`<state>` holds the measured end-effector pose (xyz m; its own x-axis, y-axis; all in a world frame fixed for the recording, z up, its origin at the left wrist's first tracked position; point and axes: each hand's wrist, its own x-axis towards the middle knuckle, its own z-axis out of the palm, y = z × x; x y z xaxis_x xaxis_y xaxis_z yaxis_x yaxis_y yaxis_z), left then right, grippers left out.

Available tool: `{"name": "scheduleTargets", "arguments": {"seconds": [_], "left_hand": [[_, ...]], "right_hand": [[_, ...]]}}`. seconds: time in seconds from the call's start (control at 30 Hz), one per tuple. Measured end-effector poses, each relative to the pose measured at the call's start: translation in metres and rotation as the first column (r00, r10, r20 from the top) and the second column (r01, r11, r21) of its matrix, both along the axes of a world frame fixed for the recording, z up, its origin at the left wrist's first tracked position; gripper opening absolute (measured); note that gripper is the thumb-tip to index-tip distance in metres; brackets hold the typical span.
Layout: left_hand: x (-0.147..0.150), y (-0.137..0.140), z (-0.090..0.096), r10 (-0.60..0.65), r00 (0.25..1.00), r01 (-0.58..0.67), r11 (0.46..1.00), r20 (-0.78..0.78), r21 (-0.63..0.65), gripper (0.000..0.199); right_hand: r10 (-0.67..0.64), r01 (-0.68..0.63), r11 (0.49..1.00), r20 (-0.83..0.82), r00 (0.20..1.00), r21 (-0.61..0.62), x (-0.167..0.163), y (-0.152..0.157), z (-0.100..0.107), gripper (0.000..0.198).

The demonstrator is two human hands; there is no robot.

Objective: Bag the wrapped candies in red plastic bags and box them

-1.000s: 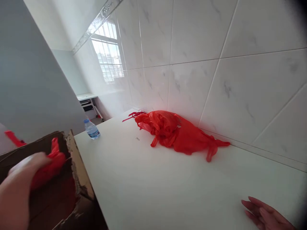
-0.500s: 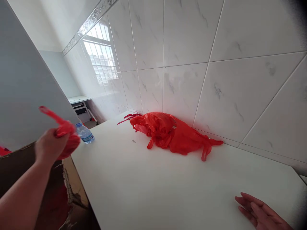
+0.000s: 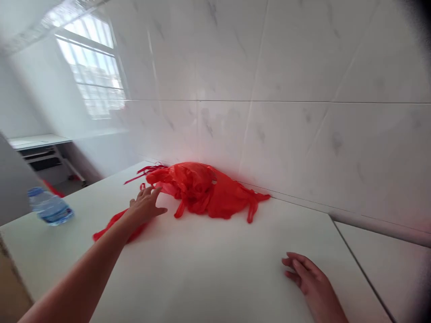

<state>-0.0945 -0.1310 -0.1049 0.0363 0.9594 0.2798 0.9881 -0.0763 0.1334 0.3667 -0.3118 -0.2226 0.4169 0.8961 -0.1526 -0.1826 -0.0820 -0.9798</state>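
My left hand [image 3: 145,204] is open, fingers spread, just above a red plastic bag [image 3: 116,220] that lies on the white table [image 3: 215,264]. My forearm hides part of that bag. Beyond the fingertips, a heap of crumpled red plastic bags [image 3: 197,188] rests against the tiled wall. Dark red strings [image 3: 148,170] stick out at the heap's left end. Over the right part of the tabletop, my right hand [image 3: 308,276] holds nothing, its fingers loosely bent and apart.
A water bottle with a blue cap [image 3: 52,208] stands tilted in view near the table's left edge. The brown cardboard box edge [image 3: 11,278] shows at the lower left. White tiles [image 3: 286,134] close off the back, and another desk [image 3: 42,141] stands farther off at the left.
My left hand has moved right from above the cardboard box and let go of the red plastic bag, now on the table. The view has swung right; my right hand stays open.
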Motion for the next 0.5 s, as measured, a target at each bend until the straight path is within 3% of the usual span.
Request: {"name": "scheduleTargets", "arguments": {"seconds": [0.1,0.13,0.2,0.27,0.37,0.4,0.5], "left_hand": [[0.062,-0.003,-0.014,-0.254,0.956,0.198,0.928,0.148,0.315,0.035],[0.083,-0.004,-0.02,-0.353,0.917,0.272,0.892,0.183,0.361,0.028],[0.126,-0.003,-0.035,-0.519,0.831,0.448,0.838,0.199,0.312,0.022],[0.163,0.002,-0.05,-0.55,0.809,0.484,0.824,0.209,0.295,0.031],[0.202,0.01,-0.073,-0.459,0.849,0.383,0.876,0.26,0.295,0.066],[0.21,0.011,-0.08,-0.44,0.855,0.365,0.886,0.272,0.286,0.067],[0.216,0.013,-0.093,-0.49,0.826,0.426,0.866,0.279,0.262,0.031]], "right_hand": [[-0.034,0.036,0.999,0.173,0.984,-0.007,-0.014,0.001,0.008,0.044],[-0.03,0.035,0.999,0.225,0.974,-0.018,-0.017,0.002,0.008,0.042],[-0.014,0.026,0.999,0.316,0.949,-0.032,-0.022,0.004,0.008,0.038],[-0.011,0.026,0.999,0.379,0.925,-0.033,-0.027,0.005,0.007,0.035],[-0.035,0.04,0.999,0.419,0.907,-0.003,-0.033,0.004,0.006,0.032],[-0.045,0.047,0.999,0.423,0.905,0.007,-0.035,0.003,0.007,0.03],[-0.077,0.067,0.997,0.441,0.894,0.038,-0.043,-0.004,0.01,0.026]]}}
